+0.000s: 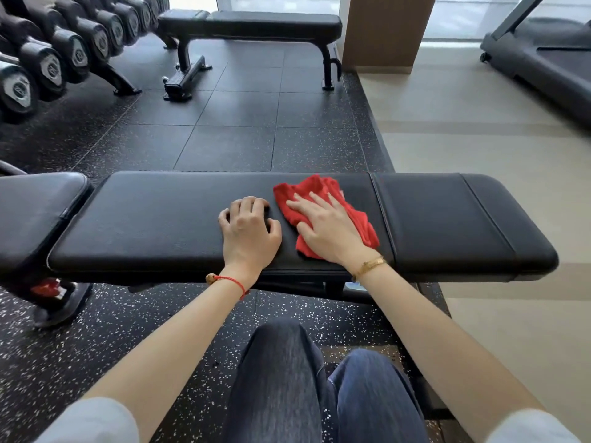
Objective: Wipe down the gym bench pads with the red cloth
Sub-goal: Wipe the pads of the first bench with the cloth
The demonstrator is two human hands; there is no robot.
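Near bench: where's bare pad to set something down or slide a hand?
Free: the long pad from its left end up to the left hand, and the short pad right of the seam. Crowded: mid-bench, where the left hand rests beside the right hand, which lies flat on the red cloth.
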